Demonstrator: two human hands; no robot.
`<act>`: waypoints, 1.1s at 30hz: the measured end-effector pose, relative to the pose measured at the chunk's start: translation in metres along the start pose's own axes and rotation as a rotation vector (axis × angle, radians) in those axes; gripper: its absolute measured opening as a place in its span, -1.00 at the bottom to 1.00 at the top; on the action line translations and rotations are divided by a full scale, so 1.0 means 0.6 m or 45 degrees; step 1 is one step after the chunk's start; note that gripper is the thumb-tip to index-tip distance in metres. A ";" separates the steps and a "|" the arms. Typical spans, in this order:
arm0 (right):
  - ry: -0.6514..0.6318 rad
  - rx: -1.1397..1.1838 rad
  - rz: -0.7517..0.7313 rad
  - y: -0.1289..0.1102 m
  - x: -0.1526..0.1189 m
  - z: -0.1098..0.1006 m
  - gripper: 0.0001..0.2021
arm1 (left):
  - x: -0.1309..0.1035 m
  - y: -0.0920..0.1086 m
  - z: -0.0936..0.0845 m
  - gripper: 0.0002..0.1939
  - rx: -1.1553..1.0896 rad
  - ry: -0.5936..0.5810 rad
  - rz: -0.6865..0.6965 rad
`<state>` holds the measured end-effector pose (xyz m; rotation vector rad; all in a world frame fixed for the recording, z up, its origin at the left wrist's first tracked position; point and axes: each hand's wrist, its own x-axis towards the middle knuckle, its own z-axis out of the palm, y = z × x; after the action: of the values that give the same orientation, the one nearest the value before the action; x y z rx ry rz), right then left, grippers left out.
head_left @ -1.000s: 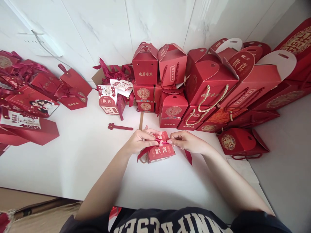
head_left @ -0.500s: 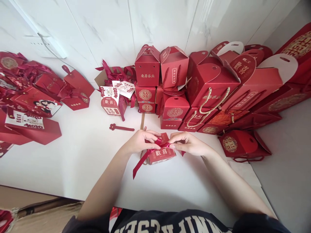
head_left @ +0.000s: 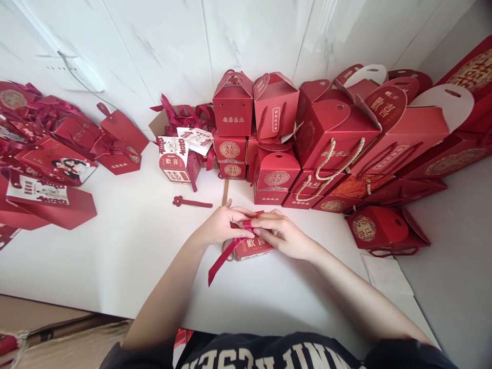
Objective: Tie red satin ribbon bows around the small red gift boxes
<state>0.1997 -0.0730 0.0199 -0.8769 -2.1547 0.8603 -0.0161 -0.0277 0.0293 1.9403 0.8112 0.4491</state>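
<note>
A: Where is the piece being worked on?

B: Make the small red box (head_left: 250, 251) the centre of the clock, with twelve on the far side. It lies on the white desk (head_left: 115, 246), much of its top hidden under fingers.

A: And the hands?

B: The left hand (head_left: 221, 225) comes in from nine o'clock, thumb and forefinger in a narrow pinch on the dark red ribbon (head_left: 225, 260). The right hand (head_left: 282, 233) reaches over the top from three o'clock. Its grip looks narrow too, thumb and fingertips together on the same ribbon, though the contact is partly covered.

A: Which step is that?

B: I'd judge it to be crossing and shaping the ribbon on top of the box. One loose end trails toward seven o'clock; I can't make out whether any loop is tight.

A: What does the next move call for?

B: To my mind, a light pinch from both sides so the crossing doesn't slip, and little downward push, since the box looks like thin card.

A: Anything close by?

B: A flower-tipped strip (head_left: 192, 203) lies at ten o'clock, one end near the left hand. Stacked red boxes (head_left: 277, 177) stand at one o'clock.
</note>
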 end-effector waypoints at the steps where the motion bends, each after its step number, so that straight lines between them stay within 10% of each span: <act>1: -0.019 -0.049 0.002 -0.002 0.000 0.001 -0.78 | 0.001 -0.001 0.001 -0.82 -0.004 0.000 -0.001; 7: -0.122 -0.032 -0.014 -0.009 -0.003 -0.012 -0.75 | 0.002 0.003 0.003 -0.82 -0.014 -0.003 -0.025; 15: -0.493 0.087 0.275 0.008 -0.029 -0.119 -0.78 | -0.063 0.017 -0.065 -0.79 0.045 -0.095 0.049; 33: -0.262 0.616 0.635 0.006 -0.014 -0.064 -0.65 | -0.056 0.003 -0.050 -0.72 -0.277 -0.152 -0.408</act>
<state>0.2348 -0.0650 0.0363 -1.1156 -1.7747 1.6982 -0.0576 -0.0327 0.0460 1.5855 0.9348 0.2157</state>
